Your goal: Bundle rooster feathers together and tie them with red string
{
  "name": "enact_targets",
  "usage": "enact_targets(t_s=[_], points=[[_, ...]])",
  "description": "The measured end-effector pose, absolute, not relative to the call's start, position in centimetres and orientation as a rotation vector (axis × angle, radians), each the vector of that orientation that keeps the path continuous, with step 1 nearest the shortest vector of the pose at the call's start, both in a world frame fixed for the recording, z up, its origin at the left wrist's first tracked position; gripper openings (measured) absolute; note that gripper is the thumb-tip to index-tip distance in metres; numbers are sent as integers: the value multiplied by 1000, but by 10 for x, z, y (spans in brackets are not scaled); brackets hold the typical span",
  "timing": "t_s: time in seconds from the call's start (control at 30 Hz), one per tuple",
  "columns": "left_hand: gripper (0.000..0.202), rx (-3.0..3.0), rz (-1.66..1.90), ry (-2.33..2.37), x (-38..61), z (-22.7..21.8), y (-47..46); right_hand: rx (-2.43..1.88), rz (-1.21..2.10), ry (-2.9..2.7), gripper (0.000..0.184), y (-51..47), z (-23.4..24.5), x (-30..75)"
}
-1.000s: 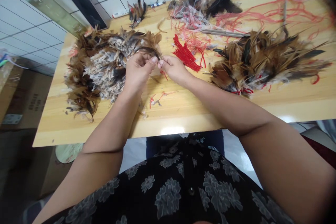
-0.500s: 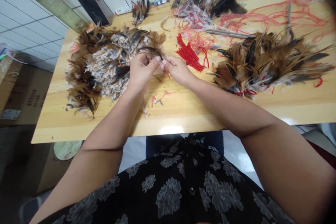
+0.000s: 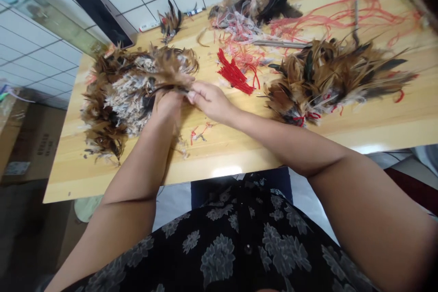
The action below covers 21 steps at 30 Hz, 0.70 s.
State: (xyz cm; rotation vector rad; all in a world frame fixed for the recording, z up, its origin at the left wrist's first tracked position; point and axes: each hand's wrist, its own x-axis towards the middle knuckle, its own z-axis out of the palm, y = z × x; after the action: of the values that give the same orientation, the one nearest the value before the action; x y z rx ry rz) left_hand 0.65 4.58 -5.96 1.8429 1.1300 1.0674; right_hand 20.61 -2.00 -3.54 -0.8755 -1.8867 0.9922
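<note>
A small bunch of brown feathers [image 3: 168, 72] is between my two hands, its tips pointing up and left. My right hand [image 3: 214, 104] is closed, thumb and fingers pinching the stem end of this bunch. My left hand [image 3: 170, 101] is around the bunch from the left, its fingers partly hidden by the feathers and blurred. Just behind and left of it spreads a large pile of feather bunches [image 3: 128, 102], brown at the edge and pale and fluffy in the middle. Right of my hands lies a bundle of cut red strings [image 3: 236, 74].
A second pile of brown feathers [image 3: 318, 77] lies right, some tied with red string. Tangled pink strings [image 3: 331, 18] and loose dark feathers [image 3: 253, 7] lie at the back. A phone [image 3: 99, 11] leans on the tiled wall, near a marker [image 3: 149, 26]. The wooden table's front edge [image 3: 191, 178] is close.
Both hands and the feather bunch have shifted left in view, and the bunch now fans up across my left hand. The camera view has also turned slightly.
</note>
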Motion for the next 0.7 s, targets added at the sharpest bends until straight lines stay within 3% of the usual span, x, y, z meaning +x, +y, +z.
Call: enact_targets(t_s=[0.17,0.27,0.33,0.7], points=[[76,1999,840,1179,24,-44,83,-797,688,-2200,34,-48,-31,197],[36,2247,814,1201,55,-35,105,-751,492,-2382,43,-64,-23,197],[28,2345,795,1248,74,-33,117,-715,426,-2449,49,-71,-15,197],[27,2733,425,1147,98,-24,146,-945,800,-2254,57,-51,-1,199]])
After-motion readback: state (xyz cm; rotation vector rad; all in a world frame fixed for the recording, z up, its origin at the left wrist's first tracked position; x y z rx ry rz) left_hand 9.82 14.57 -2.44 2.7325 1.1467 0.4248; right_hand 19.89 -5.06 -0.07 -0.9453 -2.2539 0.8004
